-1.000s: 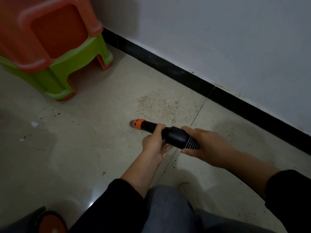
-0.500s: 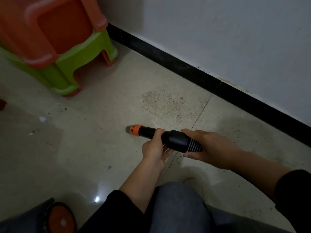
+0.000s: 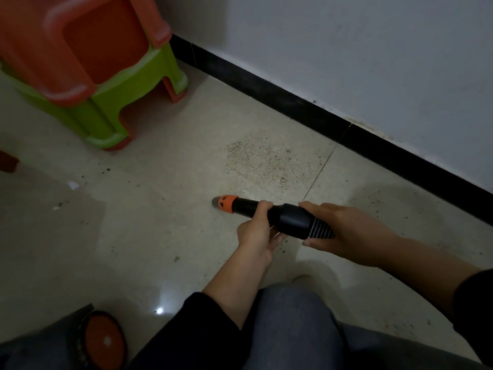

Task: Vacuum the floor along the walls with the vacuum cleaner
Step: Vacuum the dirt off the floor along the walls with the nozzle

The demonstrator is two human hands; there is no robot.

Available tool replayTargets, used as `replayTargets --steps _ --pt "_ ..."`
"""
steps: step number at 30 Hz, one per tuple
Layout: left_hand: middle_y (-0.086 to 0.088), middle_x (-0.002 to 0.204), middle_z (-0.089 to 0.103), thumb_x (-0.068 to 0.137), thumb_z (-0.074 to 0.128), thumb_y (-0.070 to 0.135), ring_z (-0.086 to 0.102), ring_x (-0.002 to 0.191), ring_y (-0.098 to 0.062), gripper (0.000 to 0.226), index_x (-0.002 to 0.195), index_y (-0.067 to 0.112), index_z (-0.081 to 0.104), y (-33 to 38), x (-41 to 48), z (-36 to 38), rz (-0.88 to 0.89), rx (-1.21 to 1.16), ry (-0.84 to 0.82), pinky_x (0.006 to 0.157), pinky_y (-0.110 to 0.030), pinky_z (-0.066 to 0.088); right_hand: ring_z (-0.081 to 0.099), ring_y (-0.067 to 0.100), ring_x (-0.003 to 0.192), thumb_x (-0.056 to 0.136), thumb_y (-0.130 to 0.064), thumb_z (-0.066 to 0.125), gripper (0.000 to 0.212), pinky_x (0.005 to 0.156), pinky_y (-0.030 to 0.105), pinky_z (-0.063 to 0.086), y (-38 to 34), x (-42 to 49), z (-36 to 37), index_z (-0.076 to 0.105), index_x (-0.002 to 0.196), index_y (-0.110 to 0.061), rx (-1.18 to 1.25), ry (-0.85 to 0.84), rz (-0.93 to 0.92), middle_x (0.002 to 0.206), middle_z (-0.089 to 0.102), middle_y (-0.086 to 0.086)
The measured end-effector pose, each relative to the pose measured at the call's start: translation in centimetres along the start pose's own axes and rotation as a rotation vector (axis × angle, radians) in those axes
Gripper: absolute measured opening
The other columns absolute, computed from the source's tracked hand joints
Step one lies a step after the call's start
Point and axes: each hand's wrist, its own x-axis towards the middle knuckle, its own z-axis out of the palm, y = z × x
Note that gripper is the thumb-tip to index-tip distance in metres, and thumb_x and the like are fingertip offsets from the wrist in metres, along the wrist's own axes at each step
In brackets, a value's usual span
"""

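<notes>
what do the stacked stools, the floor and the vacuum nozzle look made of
Stools: probably moulded plastic, smooth, with rounded rims. Floor: seemingly polished tile; it mirrors a light and shows a joint line. Vacuum nozzle: likely hard plastic, matte black with an orange tip.

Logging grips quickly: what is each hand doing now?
Left hand: grips the black orange-tipped plastic vacuum nozzle.
Right hand: grips the same nozzle's ribbed rear.

stools (image 3: pixel 80 76): cut top-left | nozzle (image 3: pixel 288 217) rear: hidden under right hand (image 3: pixel 346 231)

Dim, soft-edged view; small glare on floor (image 3: pixel 159 311)
</notes>
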Motion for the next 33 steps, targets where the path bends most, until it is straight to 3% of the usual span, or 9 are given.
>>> replayTargets --steps 16,27,33 --pt "-0.02 0.106 0.069 0.09 0.068 0.02 0.07 0.09 -0.028 0.028 0.11 0.002 0.058 0.9 2.9 3.8 0.017 0.07 -0.067 0.069 -0.036 0.061 0.055 0.01 0.09 0.089 -0.052 0.058 0.061 0.081 0.025 0.049 3.1 1.2 -0.4 0.029 0.141 -0.037 0.039 0.092 0.078 0.11 0.056 -0.006" --pt "-0.019 0.105 0.07 0.089 0.068 0.02 0.07 0.089 -0.026 0.026 0.108 0.004 0.059 3.2 5.0 3.9 0.072 0.111 -0.035 0.067 -0.035 0.061 0.049 0.008 0.086 0.092 -0.054 0.053 0.068 0.077 0.021 0.046 2.6 3.8 -0.1 0.02 0.147 -0.033 0.016 0.142 0.078 0.116 0.055 -0.003" --pt "-0.016 0.1 0.069 0.089 0.069 0.02 0.068 0.082 -0.023 0.025 0.106 0.004 0.059 5.3 6.0 3.8 0.123 0.124 0.009 0.062 -0.033 0.059 0.055 0.017 0.1 0.094 -0.052 0.052 0.07 0.086 0.029 0.048 1.7 6.3 0.0 0.016 0.15 -0.03 0.052 0.157 0.11 0.123 0.052 0.0"
